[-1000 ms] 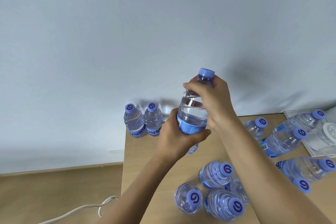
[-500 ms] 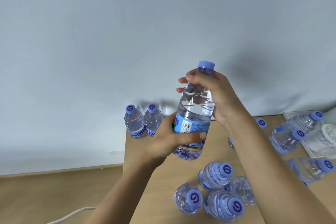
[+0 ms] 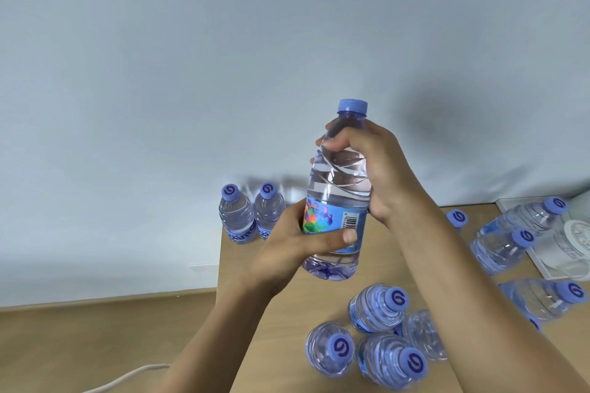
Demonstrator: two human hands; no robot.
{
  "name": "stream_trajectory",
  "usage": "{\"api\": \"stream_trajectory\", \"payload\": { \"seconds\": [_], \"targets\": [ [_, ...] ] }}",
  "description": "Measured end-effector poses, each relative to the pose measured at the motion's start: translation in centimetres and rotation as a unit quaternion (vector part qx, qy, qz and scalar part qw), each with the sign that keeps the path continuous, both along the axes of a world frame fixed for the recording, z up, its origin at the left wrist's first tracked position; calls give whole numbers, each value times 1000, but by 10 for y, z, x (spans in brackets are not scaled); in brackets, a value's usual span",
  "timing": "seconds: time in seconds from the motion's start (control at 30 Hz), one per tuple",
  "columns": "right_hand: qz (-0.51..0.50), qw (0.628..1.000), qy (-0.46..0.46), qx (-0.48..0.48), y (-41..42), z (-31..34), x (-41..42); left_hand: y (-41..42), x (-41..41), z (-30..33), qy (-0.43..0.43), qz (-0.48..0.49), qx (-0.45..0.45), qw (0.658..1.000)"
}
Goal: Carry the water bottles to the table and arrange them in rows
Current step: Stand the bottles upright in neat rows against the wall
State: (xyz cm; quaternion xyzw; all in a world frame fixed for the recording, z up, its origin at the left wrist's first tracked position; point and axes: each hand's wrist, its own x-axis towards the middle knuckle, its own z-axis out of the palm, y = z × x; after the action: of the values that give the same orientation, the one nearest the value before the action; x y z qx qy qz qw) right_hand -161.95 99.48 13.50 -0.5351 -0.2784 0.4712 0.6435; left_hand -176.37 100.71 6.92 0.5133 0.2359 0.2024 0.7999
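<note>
Bottle (image 3: 338, 198) stood upright in the air above the tabletop's (image 3: 255, 265) middle; left hand (image 3: 287, 252) gripped its label, right hand (image 3: 373, 169) gripped its neck. Two bottles (image 3: 252, 214) stood at the far-left corner by the wall. Others clustered toward the near edge (image 3: 367, 341) and right side (image 3: 517, 239), bare wood between.

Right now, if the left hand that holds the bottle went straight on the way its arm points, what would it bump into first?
Probably the held bottle itself, since the left hand grips its label. Beyond it lies bare table, then the wall. The two standing bottles sit off to the left, though depth is hard to judge.
</note>
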Motion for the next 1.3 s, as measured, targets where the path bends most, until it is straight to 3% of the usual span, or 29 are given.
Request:
{"api": "stream_trajectory", "payload": {
  "seconds": [0.1, 0.2, 0.27, 0.33, 0.4, 0.47, 0.63, 0.97, 1.07, 1.13, 1.3],
  "targets": [
    [46, 995, 87, 17, 1, 3, 4, 0, -3, 4, -68, -54, -58, 994],
    [69, 994, 76, 33, 2, 4, 4, 0, -4, 5, -48, -33, -51, 997],
    [61, 997, 34, 29, 2, 5, 2, -2, -4, 5, -28, -1, -53, 998],
    [28, 997, -65, 18, 2, 7, -1, -2, -4, 7, -16, 28, -39, 999],
    [-10, 988, -155, 11, 0, 10, -5, -2, -4, 9, 12, 62, 11, 998],
    [-35, 982, -183, 16, 0, 12, -11, -2, -4, 11, 46, 83, 73, 993],
    [-55, 989, -136, 6, 1, 15, -16, -5, -5, 10, 51, 77, 89, 992],
    [61, 995, 0, 78, -10, 34, 3, 3, -3, 30, -65, -101, -33, 992],
    [68, 995, -36, 69, -14, 38, 11, -4, 3, 33, -48, -62, -23, 997],
    [41, 991, -116, 50, -18, 41, 16, -11, 10, 36, -22, -16, 4, 1000],
    [-1, 980, -201, 0, -25, 42, 20, -29, 29, 43, 85, 145, 150, 974]
  ]
}}
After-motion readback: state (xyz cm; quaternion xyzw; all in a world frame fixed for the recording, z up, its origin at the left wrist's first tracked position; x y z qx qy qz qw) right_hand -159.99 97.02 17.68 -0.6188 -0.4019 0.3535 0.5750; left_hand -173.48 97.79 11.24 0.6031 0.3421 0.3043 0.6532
